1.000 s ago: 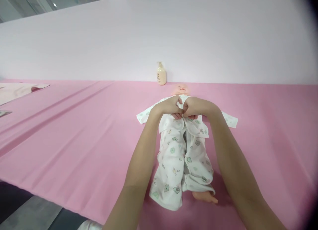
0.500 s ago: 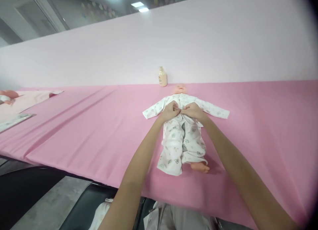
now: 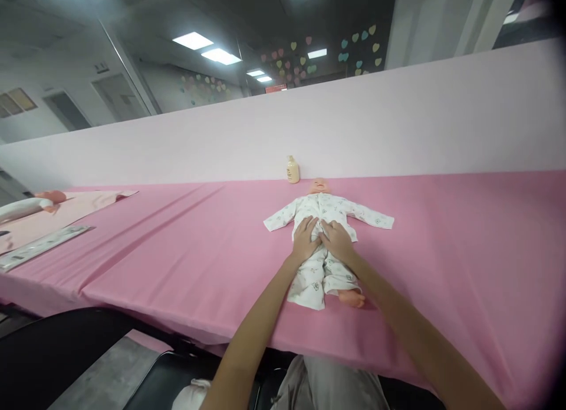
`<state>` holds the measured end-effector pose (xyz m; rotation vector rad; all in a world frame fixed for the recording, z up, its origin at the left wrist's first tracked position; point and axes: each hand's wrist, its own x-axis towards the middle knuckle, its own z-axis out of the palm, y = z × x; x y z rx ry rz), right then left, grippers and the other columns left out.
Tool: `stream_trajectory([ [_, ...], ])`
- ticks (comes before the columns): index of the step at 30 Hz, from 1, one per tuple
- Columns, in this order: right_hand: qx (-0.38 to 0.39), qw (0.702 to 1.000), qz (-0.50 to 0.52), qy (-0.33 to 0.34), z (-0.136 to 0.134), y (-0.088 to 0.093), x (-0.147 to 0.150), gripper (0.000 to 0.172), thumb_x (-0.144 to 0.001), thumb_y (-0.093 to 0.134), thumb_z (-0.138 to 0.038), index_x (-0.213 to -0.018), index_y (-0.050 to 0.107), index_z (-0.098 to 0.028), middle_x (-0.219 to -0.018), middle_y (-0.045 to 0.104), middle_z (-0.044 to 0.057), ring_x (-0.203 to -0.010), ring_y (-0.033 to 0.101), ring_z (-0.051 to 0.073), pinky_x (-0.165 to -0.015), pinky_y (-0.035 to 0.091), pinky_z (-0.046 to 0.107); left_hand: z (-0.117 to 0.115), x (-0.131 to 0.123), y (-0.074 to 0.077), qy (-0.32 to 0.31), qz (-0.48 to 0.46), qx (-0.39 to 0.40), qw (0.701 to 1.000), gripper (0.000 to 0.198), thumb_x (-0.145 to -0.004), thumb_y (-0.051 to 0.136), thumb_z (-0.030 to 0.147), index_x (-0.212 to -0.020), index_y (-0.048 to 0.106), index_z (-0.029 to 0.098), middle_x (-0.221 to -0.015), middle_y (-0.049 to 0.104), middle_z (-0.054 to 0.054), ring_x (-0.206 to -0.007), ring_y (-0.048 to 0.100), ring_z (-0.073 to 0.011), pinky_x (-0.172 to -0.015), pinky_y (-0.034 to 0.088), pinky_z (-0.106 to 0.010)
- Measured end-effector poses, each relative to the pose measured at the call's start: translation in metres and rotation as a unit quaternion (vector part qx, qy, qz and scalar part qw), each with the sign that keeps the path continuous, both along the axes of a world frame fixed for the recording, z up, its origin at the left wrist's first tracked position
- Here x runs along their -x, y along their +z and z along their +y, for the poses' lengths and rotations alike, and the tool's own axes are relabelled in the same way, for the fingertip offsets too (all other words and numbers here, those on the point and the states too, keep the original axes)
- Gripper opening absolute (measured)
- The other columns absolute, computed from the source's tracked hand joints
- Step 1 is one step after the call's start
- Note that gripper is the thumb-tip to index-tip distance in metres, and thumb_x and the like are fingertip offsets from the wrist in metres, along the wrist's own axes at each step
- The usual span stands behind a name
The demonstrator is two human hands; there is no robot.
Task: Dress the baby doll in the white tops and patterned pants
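A baby doll (image 3: 319, 186) lies on its back, dressed in a white printed jacket (image 3: 326, 206) with both sleeves spread out sideways. White printed trousers (image 3: 308, 285) cover its legs, and one bare foot (image 3: 351, 298) sticks out of the right-hand leg; the other foot is hidden. My left hand (image 3: 305, 242) rests on the jacket's lower front with its fingers stretched out. Beside it, my right hand (image 3: 338, 241) lies on the same cloth, fingers extended, the two thumbs close together. Neither hand appears to grip the cloth. My hands cover the jacket's lower front and the trouser waist.
Behind the doll's head a pump bottle (image 3: 292, 170) stands near the white wall (image 3: 198, 153). Pink cloth (image 3: 190, 251) covers the table. At far left another doll (image 3: 52, 196) lies on a pale mat (image 3: 95, 206), near a flat printed strip (image 3: 46, 245). Black chairs (image 3: 92, 321) stand along the front edge.
Both hands have let go of the jacket front they were pinching and now lie on it with fingers extended, nearer to me. The jacket hem lies flatter. The head view has tilted up.
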<state>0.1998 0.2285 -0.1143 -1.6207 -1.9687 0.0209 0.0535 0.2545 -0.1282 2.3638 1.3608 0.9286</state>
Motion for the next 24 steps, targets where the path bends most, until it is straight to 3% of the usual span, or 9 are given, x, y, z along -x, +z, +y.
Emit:
stream_trajectory([
  [4,-0.036,0.997,0.04,0.048,-0.015,-0.017,-0.001,0.04,-0.089,0.041,-0.029,-0.121,0.059,-0.016,-0.114,0.057,0.016,-0.11,0.05,0.027,-0.097,0.039,0.038,-0.001,0.018,-0.011,-0.024,-0.076,0.027,0.996,0.054,-0.086,0.05,0.043,-0.136,0.042,0.023,-0.152,0.025,-0.007,-0.141,0.02,-0.021,-0.114,0.021,-0.036],
  [6,-0.06,0.993,0.093,0.048,-0.017,-0.028,-0.004,0.037,-0.086,0.042,-0.027,-0.117,0.061,-0.02,-0.125,0.052,0.013,-0.118,0.045,0.028,-0.102,0.036,0.042,0.001,0.02,-0.016,-0.013,-0.116,0.011,0.993,0.051,-0.085,0.052,0.044,-0.132,0.046,0.023,-0.149,0.032,-0.008,-0.138,0.028,-0.0209,-0.113,0.025,-0.037],
  [9,-0.091,0.979,0.185,-0.005,-0.015,-0.042,-0.007,0.041,-0.081,0.046,-0.029,-0.119,0.058,-0.021,-0.131,0.048,0.011,-0.123,0.042,0.029,-0.104,0.034,0.047,0.003,0.02,-0.018,0.013,-0.161,-0.027,0.986,0.043,-0.085,0.054,0.042,-0.122,0.054,0.021,-0.139,0.044,-0.009,-0.13,0.039,-0.0213,-0.109,0.031,-0.038],
  [13,-0.092,0.951,0.286,-0.072,-0.014,-0.047,-0.009,0.046,-0.077,0.049,-0.035,-0.12,0.054,-0.018,-0.124,0.053,0.012,-0.118,0.046,0.029,-0.1,0.036,0.048,0.004,0.03,-0.011,-0.01,-0.133,-0.065,0.989,0.033,-0.088,0.049,0.041,-0.113,0.058,0.023,-0.127,0.054,-0.007,-0.12,0.049,-0.0206,-0.103,0.039,-0.037],
  [17,-0.083,0.932,0.345,-0.066,-0.014,-0.045,-0.018,0.038,-0.081,0.046,-0.038,-0.112,0.058,-0.018,-0.115,0.059,0.011,-0.107,0.053,0.026,-0.094,0.041,0.044,0.007,0.048,-0.006,-0.041,-0.078,-0.062,0.994,0.03,-0.089,0.042,0.028,-0.117,0.054,0.024,-0.126,0.055,-0.005,-0.118,0.05,-0.0204,-0.099,0.042,-0.037],
  [21,-0.088,0.923,0.362,-0.092,-0.012,-0.046,-0.033,0.038,-0.085,0.042,-0.043,-0.102,0.064,-0.017,-0.101,0.066,0.01,-0.094,0.058,0.025,-0.087,0.043,0.042,0.015,0.057,-0.014,-0.011,-0.016,-0.042,0.999,0.039,-0.083,0.044,0.016,-0.121,0.049,0.019,-0.119,0.06,-0.009,-0.107,0.057,-0.0245,-0.091,0.045,-0.042],
  [24,-0.089,0.921,0.361,-0.117,-0.013,-0.043,-0.038,0.039,-0.086,0.041,-0.043,-0.1,0.067,-0.016,-0.092,0.069,0.009,-0.085,0.06,0.025,-0.082,0.045,0.042,0.017,0.055,-0.016,0.024,0.008,-0.048,0.999,0.028,-0.084,0.042,0.017,-0.107,0.058,0.017,-0.097,0.069,-0.009,-0.088,0.062,-0.0249,-0.09,0.043,-0.046],
])
